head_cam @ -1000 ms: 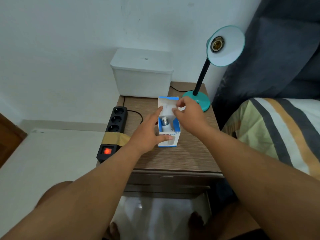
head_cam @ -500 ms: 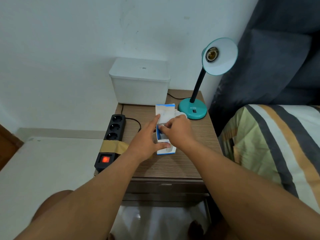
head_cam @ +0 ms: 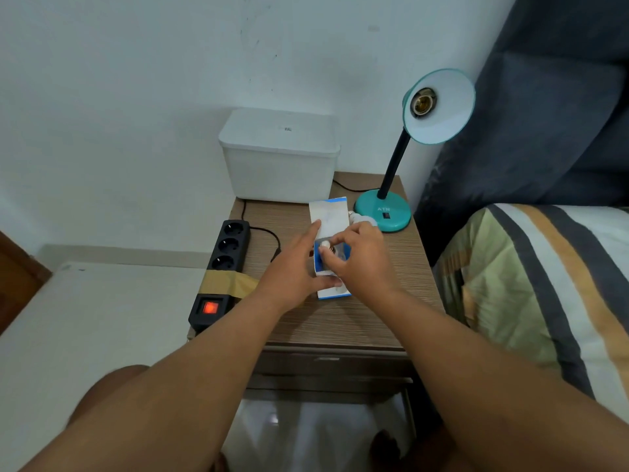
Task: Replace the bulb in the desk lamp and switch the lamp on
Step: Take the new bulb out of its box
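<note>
Left hand steadies the box; right hand pinches the bulb base, its axis pointing away toward the lamp socket beyond.

The table has a matt, streaked wood-grain top. The bulb box looks like thin printed card, the storage box matt white plastic, the power strip matt black plastic bound with brown tape. The lamp has a smooth teal base and a brassy metal socket.
</note>
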